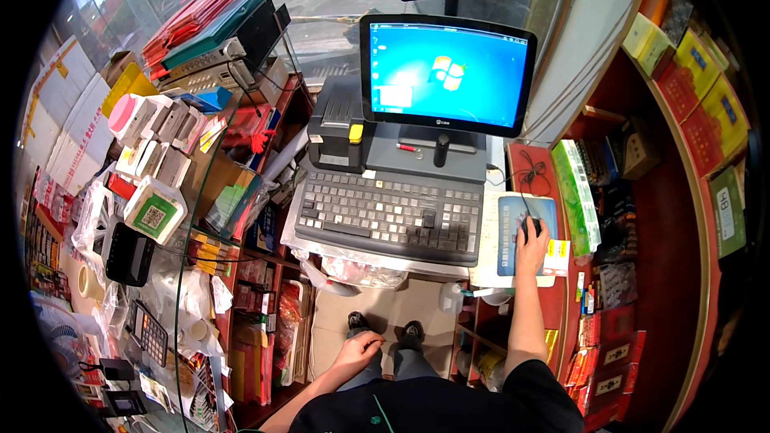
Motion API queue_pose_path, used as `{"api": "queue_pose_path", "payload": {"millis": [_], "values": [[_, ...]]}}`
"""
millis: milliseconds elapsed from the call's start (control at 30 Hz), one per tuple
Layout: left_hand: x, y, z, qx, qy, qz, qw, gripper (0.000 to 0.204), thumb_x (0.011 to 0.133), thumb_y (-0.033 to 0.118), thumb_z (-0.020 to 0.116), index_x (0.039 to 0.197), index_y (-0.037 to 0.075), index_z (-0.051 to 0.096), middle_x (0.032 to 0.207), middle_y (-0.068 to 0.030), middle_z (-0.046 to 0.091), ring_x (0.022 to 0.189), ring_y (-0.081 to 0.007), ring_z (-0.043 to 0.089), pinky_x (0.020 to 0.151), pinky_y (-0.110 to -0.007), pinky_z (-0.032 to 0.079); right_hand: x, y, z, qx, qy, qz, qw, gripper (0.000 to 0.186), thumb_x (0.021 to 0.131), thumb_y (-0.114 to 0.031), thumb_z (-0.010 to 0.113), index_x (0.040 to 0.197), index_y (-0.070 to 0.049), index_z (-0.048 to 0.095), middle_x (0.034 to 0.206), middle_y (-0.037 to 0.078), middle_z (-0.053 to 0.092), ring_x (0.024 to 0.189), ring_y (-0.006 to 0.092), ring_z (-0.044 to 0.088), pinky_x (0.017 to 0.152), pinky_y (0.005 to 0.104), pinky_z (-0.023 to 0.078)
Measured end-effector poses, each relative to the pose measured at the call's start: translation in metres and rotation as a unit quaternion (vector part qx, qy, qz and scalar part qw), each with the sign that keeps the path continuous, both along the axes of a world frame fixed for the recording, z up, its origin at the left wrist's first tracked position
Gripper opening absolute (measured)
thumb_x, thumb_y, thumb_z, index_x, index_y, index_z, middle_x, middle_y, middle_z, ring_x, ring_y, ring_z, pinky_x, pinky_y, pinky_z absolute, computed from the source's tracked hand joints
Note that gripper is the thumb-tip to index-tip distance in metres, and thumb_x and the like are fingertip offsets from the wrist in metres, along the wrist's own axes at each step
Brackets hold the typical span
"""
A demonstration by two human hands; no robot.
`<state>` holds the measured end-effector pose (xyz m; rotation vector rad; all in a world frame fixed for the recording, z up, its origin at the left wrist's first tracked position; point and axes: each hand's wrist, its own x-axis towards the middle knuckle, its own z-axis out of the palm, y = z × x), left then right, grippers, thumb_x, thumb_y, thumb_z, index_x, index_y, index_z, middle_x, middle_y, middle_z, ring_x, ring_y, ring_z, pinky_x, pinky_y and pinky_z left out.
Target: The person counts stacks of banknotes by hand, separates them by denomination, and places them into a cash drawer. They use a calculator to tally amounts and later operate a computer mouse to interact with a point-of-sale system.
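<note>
My right hand (530, 250) rests over a black computer mouse (530, 224), fingers wrapped on it. Under the mouse lies a blue printed mouse pad (510, 234), with a small white and yellow card box (557, 257) beside my wrist. My left hand (358, 351) hovers over my lap, its fingers curled together with nothing visible in them. A dark keyboard (388, 212) with worn pale keys sits in front of a monitor (449, 72), which is lit with a blue desktop screen. Neither hand touches the keyboard.
Left of the monitor stands a black receipt printer (335, 124). A glass counter on the left carries a payment stand with a square code (155, 210), a black device (128, 253) and a calculator (149, 332). Shelves with packaged goods (706, 104) curve along the right.
</note>
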<state>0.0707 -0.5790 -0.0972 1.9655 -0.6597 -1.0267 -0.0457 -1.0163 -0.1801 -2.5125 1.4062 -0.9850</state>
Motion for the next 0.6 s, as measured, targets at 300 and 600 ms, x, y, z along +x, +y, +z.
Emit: {"api": "queue_pose_path", "payload": {"millis": [300,600], "values": [[0.001,-0.0004,0.0006,0.005,-0.003,0.0,1.0,0.018,0.088,0.015,0.056,0.098,0.002,0.063,0.096,-0.0145,0.063,0.091,-0.0298,0.062,0.08,-0.034,0.048,0.0,0.0004,0.0005,-0.009,-0.002,0.001,1.0,0.037,0.081,-0.015,0.067,0.118,-0.012,0.061,0.127,0.021,0.049,0.108,0.0383,0.049,0.09,0.0433,0.043],[0.0025,-0.0015,0.0021,0.013,0.0,-0.001,1.0,0.018,0.088,0.015,0.055,0.099,0.002,0.064,0.098,-0.0144,0.064,0.092,-0.0302,0.062,0.081,-0.035,0.048,0.0026,0.0001,0.0045,-0.004,0.001,0.004,1.0,0.038,0.081,-0.016,0.067,0.118,-0.014,0.061,0.127,0.019,0.048,0.109,0.0371,0.049,0.09,0.0429,0.044]]}}
